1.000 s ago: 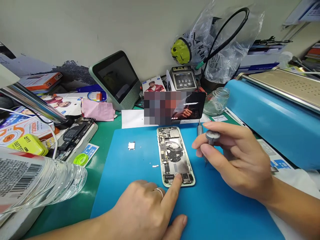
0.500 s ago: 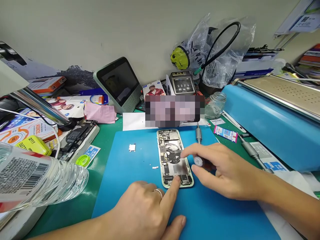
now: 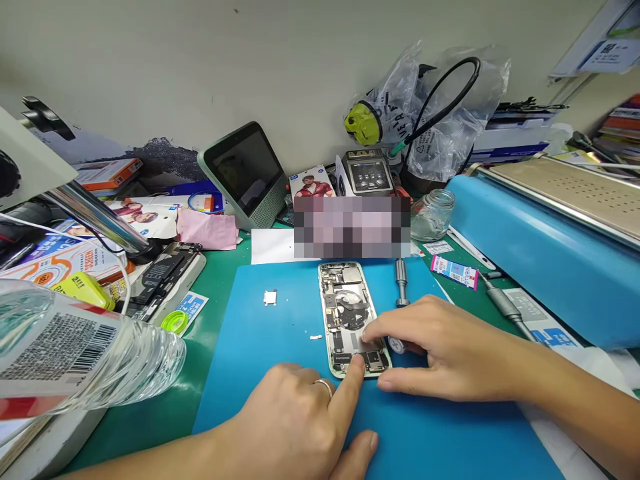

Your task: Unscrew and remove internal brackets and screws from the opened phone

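Note:
An opened smartphone (image 3: 353, 310) lies on the blue mat, its circuit boards and a round black coil area exposed. The index fingertip of my left hand (image 3: 305, 413) presses on its bottom end; the thumb is spread, the other fingers are folded, and nothing shows in the hand. Over the phone's lower right side reaches my right hand (image 3: 430, 353), index fingertip on the metal surface and thumb just beside the frame. A screwdriver (image 3: 397, 345) is tucked in its curled fingers, with only the round cross-marked cap clearly visible. Another grey screwdriver (image 3: 401, 277) lies just beyond that hand.
Left of the phone, a small metal plate (image 3: 271, 297) and a tiny white piece (image 3: 315, 337) rest on the blue mat (image 3: 240, 340). A large clear bottle (image 3: 135, 360) stands at the left. A glass jar (image 3: 433, 215) and a blue machine (image 3: 540, 267) are at the right.
My right hand has come down and toward me, its index fingertip moving from the coil area to the phone's lower metal surface. The tucked screwdriver moved with it. My left fingertip stays put.

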`<state>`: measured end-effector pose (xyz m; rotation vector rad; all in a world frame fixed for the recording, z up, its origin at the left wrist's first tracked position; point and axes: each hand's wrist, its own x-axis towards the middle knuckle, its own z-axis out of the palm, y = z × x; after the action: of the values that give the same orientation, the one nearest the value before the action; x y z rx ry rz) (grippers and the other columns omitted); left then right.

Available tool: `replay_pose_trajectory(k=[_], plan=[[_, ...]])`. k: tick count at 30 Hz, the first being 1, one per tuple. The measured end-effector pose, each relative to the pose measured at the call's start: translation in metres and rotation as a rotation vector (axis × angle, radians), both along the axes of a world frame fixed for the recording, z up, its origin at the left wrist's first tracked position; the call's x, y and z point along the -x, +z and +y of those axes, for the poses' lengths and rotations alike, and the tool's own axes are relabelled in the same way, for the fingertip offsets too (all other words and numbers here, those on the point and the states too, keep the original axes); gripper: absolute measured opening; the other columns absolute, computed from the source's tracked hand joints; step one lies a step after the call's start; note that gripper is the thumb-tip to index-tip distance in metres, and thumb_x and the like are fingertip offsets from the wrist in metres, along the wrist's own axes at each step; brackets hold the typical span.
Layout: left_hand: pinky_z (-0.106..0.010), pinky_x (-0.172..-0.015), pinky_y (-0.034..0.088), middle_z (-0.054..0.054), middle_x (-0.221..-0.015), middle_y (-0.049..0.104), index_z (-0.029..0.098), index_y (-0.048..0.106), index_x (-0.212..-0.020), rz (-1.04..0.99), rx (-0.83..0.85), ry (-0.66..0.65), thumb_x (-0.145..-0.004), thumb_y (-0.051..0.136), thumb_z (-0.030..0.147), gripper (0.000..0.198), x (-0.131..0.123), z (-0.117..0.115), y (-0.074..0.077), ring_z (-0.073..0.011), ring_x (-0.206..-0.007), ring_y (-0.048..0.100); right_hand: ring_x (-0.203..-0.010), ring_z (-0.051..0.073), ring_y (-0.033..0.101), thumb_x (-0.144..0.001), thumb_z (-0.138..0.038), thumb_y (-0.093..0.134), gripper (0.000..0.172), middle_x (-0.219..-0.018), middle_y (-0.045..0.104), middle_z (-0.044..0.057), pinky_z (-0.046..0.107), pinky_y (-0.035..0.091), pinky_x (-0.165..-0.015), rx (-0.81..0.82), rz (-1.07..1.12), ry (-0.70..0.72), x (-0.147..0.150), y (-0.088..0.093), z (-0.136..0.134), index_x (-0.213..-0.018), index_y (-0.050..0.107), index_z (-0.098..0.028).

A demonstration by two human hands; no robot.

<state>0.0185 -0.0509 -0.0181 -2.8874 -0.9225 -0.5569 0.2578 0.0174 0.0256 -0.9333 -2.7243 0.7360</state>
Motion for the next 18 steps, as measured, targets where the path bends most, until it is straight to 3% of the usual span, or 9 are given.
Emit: replay_pose_trajectory(k=[18], plan=[[-0.036,-0.034,0.043,-0.001,-0.057,0.066,0.0,0.058,-0.126,-0.013,-0.007,0.006,-0.096,0.049,0.036,0.047,-0.0002,0.0009,-0.0009,-0.0207,-0.042,0.062,-0.067,0.015,0.071,-0.087,-0.037,0.074,0.027,-0.092,0.08,0.0,0.028,0.045,-0.067,-0.033,0.002,0.037,-0.0023,-0.0038,0.0024,-0.111,0.073,-0.023]])
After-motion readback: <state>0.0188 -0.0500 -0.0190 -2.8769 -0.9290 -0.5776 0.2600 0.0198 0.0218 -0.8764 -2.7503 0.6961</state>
